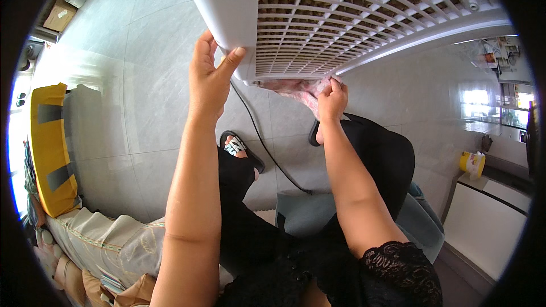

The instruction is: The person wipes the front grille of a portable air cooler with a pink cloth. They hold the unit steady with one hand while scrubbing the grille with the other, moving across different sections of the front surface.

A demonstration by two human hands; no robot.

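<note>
A white appliance with a slatted grille [318, 28], perhaps an air cooler, stands tall in front of me; brownish honeycomb material shows behind the slats. My left hand [210, 79] is closed round its near left edge, thumb on the side panel and fingers mostly behind the edge. Low at the grille's near edge, my right hand [333, 98] pinches a pink and white cloth [293, 86]. The cloth is bunched and stretches left along the appliance's edge, touching it. Part of the cloth is hidden behind my fingers and the appliance.
A black cord [259, 128] runs over the grey tiled floor [153, 68] past my sandalled foot [242, 148]. To the left is a yellow and grey padded piece [51, 148] beside a covered sofa [125, 244]. On the right, a yellow tub [472, 165] sits on a white cabinet [483, 222].
</note>
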